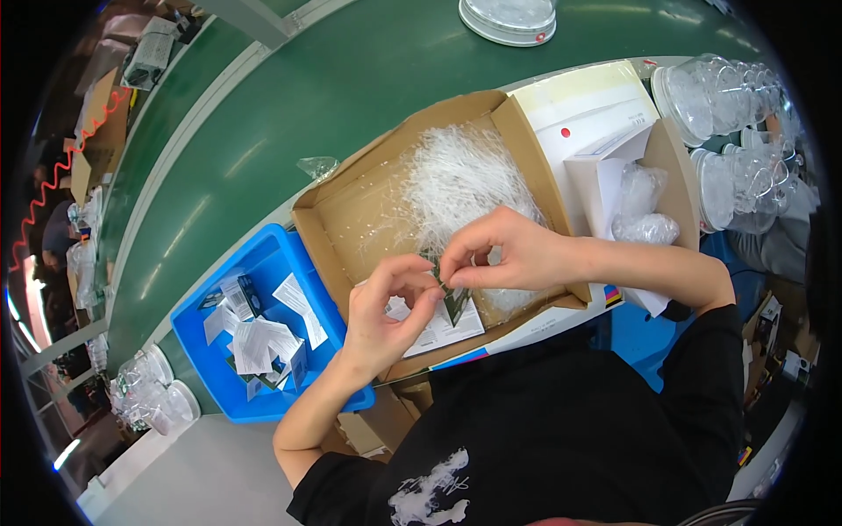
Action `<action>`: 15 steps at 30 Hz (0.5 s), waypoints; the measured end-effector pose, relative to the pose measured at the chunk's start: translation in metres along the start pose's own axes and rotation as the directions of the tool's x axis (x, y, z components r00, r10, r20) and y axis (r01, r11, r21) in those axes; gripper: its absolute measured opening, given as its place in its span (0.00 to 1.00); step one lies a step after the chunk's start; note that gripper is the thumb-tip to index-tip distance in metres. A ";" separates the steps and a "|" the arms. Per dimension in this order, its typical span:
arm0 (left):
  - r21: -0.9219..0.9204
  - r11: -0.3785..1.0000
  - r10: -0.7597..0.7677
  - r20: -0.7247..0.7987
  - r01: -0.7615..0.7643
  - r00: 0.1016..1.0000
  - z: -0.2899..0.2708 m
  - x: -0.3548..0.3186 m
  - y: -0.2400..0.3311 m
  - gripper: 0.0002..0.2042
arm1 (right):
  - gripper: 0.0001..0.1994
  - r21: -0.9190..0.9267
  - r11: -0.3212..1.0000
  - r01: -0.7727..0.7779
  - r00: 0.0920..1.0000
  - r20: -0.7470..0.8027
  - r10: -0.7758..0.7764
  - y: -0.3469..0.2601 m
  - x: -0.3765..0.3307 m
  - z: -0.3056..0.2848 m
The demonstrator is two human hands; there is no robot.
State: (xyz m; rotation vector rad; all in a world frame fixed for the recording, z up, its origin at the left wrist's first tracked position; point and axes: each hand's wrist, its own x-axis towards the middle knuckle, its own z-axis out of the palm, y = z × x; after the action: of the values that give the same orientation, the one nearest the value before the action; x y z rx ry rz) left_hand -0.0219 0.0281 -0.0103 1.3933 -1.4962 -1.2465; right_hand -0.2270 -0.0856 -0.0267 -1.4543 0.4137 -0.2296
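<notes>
- Closely pinched between right thumb and fingers, a small dark green card (454,302) stood tilted over the cardboard box's near side; the right hand (517,252) was closed on it;
- the left hand (373,307) curled half open, fingertips at the card's edge; whether they gripped, I cannot tell;
- white papers (470,324) lay beneath;
- clear strips (469,180) heaped inside the cardboard box (360,210);
- leaflets (256,342) filled a blue bin (200,368) leftward;
- clear jars (710,96) stood far right.
</notes>
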 end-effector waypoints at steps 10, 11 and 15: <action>0.010 1.000 0.014 -0.009 -0.014 1.000 -0.001 0.001 -0.002 0.16 | 0.05 -0.056 0.998 0.024 0.999 -0.019 -0.025 0.000 0.002 -0.001; 0.010 1.000 0.014 -0.002 -0.014 1.000 0.000 0.000 -0.002 0.16 | 0.05 -0.061 0.998 0.025 0.999 -0.022 -0.026 0.001 0.001 0.000; 0.020 1.000 0.022 0.000 -0.022 1.000 -0.001 -0.001 -0.002 0.16 | 0.06 -0.063 0.997 0.034 0.999 -0.015 -0.035 -0.001 0.003 0.001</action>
State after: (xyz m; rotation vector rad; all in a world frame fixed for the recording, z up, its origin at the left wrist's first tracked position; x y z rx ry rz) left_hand -0.0205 0.0290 -0.0123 1.3861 -1.5234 -1.2217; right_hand -0.2245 -0.0863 -0.0262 -1.5230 0.4124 -0.2576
